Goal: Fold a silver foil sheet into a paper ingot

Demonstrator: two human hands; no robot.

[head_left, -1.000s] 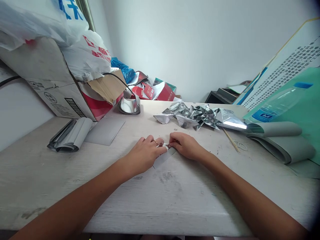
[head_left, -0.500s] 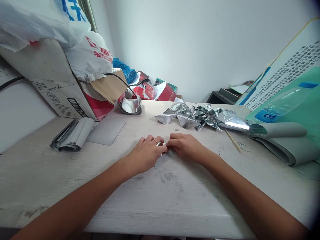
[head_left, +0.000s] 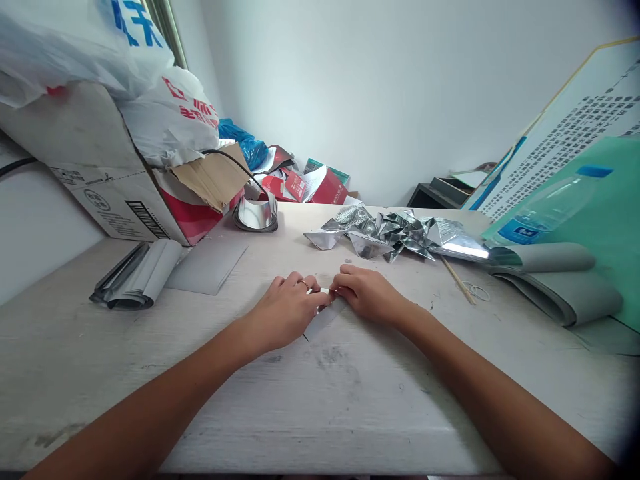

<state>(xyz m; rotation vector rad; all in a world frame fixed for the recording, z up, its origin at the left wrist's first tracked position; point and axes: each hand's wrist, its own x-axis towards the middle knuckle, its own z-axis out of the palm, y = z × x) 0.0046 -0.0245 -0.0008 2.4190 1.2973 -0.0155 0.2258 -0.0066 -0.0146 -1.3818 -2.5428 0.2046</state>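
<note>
My left hand (head_left: 286, 310) and my right hand (head_left: 367, 293) meet over a small grey strip of paper (head_left: 323, 320) that lies on the pale wooden table (head_left: 325, 400). Both hands are closed in a pinch on the strip's far end, fingertips almost touching. A thin ring shows on one finger of the left hand. The strip's near end sticks out flat between the two wrists. Behind the hands lies a pile of folded silver foil pieces (head_left: 395, 233).
A torn cardboard box (head_left: 115, 180) with plastic bags on it stands at the back left, with rolled grey sheets (head_left: 133, 283) and a flat grey sheet (head_left: 207, 267) before it. At right lie more rolled grey sheets (head_left: 560, 280), a thin wooden stick (head_left: 457, 280), rubber bands (head_left: 479, 291) and a water bottle (head_left: 547, 210).
The hands have stayed together on the strip with only small finger shifts. The view has drifted slightly.
</note>
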